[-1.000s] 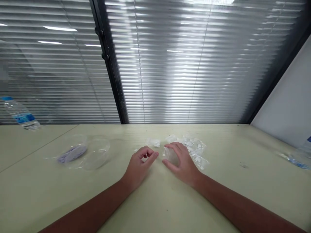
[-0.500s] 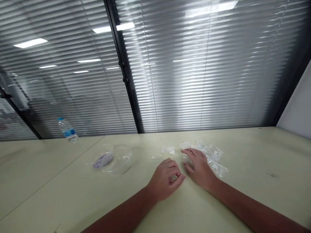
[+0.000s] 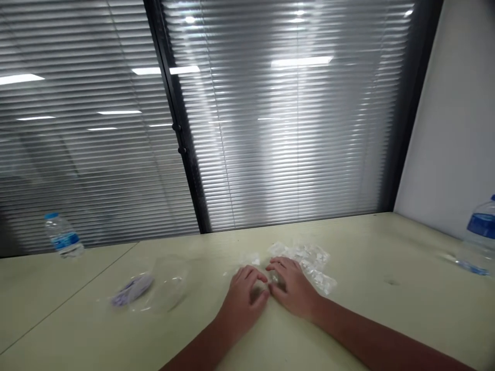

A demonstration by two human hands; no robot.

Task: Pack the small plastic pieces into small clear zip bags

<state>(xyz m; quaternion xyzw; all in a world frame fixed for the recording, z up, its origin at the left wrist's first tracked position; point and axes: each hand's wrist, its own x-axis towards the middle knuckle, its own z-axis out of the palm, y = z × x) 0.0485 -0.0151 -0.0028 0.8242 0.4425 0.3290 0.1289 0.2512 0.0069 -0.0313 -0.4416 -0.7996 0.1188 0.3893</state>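
Observation:
My left hand (image 3: pixel 244 294) rests low over the table, its fingers curved and a gap showing between thumb and index finger. Facing it, with fingertips close by, is my right hand (image 3: pixel 292 286), its thumb and fingers apart in a loose curve. Nothing solid shows in either hand; a small clear piece there would be hard to see. Just behind the right hand lies a pile of small clear plastic bags (image 3: pixel 315 263) with whitish bits. Another small clear bag (image 3: pixel 251 258) lies behind the left hand.
Left on the pale table (image 3: pixel 371 324) is a purple bundle (image 3: pixel 133 289) beside round, clear plastic pieces (image 3: pixel 168 286). A water bottle (image 3: pixel 65 238) stands at the far left, a larger bottle (image 3: pixel 479 239) at the right edge. Blinds (image 3: pixel 301 154) and a white wall (image 3: pixel 448 129) bound the table.
The view has swung right, bringing the larger bottle in. My left thumb and index finger have parted from a near pinch. My hands are now closer together.

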